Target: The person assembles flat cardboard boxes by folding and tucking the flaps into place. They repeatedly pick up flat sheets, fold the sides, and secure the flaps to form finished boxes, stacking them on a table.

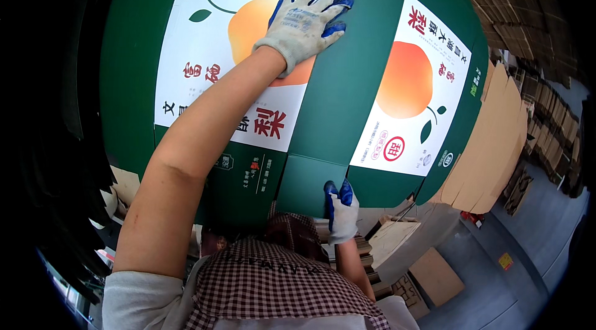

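A large green printed cardboard sheet, creased like an unfolded carton, spreads out in front of me. White panels with orange-yellow pears and green leaves are printed on it. My left hand, in a whitish glove with blue-coated fingers, lies flat on the far part of the left panel. Its fingers are spread and hold nothing. At the sheet's near edge, my right hand, gloved the same way, grips the cardboard around a narrow flap. Part of its grip is hidden.
Brown cardboard stacks rise at the far right. A tan cardboard sheet projects beyond the green one's right side. More flat brown pieces stand on the grey floor. A brown board lies low at the right.
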`<state>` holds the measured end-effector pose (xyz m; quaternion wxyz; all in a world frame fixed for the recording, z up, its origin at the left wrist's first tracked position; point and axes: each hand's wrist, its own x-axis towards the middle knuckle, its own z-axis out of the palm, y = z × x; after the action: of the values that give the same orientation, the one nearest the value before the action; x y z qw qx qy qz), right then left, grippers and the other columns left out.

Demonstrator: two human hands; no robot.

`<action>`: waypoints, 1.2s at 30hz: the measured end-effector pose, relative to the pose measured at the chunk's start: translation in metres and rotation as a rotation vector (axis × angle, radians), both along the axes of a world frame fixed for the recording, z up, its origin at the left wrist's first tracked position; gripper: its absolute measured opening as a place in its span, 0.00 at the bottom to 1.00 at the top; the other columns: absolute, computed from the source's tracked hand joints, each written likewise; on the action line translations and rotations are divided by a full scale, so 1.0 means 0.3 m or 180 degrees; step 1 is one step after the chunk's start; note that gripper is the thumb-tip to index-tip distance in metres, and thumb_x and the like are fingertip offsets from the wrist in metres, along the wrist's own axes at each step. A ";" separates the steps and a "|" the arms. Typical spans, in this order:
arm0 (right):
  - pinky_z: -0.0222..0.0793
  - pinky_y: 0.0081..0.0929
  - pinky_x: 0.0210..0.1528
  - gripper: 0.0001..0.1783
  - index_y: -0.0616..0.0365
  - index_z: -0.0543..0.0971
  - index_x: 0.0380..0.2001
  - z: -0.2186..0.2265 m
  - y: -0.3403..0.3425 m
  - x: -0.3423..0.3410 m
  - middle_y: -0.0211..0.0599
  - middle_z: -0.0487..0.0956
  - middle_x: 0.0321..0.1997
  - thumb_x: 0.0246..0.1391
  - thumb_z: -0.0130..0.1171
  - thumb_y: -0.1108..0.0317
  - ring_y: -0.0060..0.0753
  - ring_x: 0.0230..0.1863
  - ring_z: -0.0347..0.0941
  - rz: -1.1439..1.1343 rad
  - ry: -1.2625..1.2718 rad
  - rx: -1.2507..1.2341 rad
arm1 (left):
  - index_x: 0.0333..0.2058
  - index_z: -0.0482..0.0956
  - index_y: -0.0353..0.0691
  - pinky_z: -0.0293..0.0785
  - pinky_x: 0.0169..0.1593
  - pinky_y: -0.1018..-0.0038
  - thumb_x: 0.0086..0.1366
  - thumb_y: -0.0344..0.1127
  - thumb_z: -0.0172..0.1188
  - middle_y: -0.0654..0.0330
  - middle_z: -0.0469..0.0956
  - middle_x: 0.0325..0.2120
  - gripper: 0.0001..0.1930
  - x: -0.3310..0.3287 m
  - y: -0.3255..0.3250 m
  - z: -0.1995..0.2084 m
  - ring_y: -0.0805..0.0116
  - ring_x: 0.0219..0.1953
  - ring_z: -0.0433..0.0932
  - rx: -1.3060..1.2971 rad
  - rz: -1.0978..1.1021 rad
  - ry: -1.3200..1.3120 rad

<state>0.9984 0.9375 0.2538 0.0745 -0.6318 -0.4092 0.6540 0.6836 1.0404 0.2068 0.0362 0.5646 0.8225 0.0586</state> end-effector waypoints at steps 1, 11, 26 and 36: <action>0.62 0.19 0.45 0.18 0.69 0.69 0.46 -0.007 0.003 -0.002 0.33 0.73 0.41 0.52 0.52 0.74 0.21 0.40 0.67 -0.0006 0.0004 0.0007 | 0.54 0.63 0.57 0.37 0.64 0.64 0.60 0.56 0.43 0.67 0.59 0.56 0.24 -0.004 0.004 0.001 0.69 0.62 0.48 0.0056 -0.0024 0.0002; 0.64 0.21 0.45 0.19 0.70 0.69 0.45 -0.065 -0.003 0.033 0.38 0.75 0.40 0.46 0.52 0.78 0.25 0.40 0.69 0.0283 -0.0111 0.0304 | 0.52 0.65 0.50 0.35 0.63 0.60 0.58 0.50 0.48 0.64 0.59 0.56 0.24 -0.007 0.013 0.049 0.65 0.61 0.49 0.0091 -0.0203 -0.0187; 0.64 0.21 0.45 0.19 0.67 0.69 0.46 -0.061 0.004 0.032 0.38 0.76 0.40 0.47 0.52 0.77 0.25 0.40 0.69 0.0445 -0.0058 0.0317 | 0.55 0.61 0.45 0.39 0.62 0.58 0.60 0.52 0.42 0.61 0.57 0.57 0.27 -0.080 0.236 0.053 0.62 0.61 0.49 -0.0175 0.0179 -0.0012; 0.65 0.22 0.44 0.18 0.68 0.70 0.45 -0.073 0.005 0.046 0.37 0.75 0.40 0.47 0.52 0.77 0.24 0.39 0.70 0.0387 0.0010 0.0081 | 0.56 0.61 0.45 0.34 0.63 0.59 0.57 0.56 0.44 0.60 0.56 0.58 0.31 -0.022 0.121 0.074 0.60 0.62 0.48 -0.0287 0.0193 -0.0075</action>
<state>1.0122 0.9390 0.2318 0.0433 -0.6038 -0.4550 0.6531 0.6769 1.0767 0.2291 0.0695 0.5365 0.8405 0.0292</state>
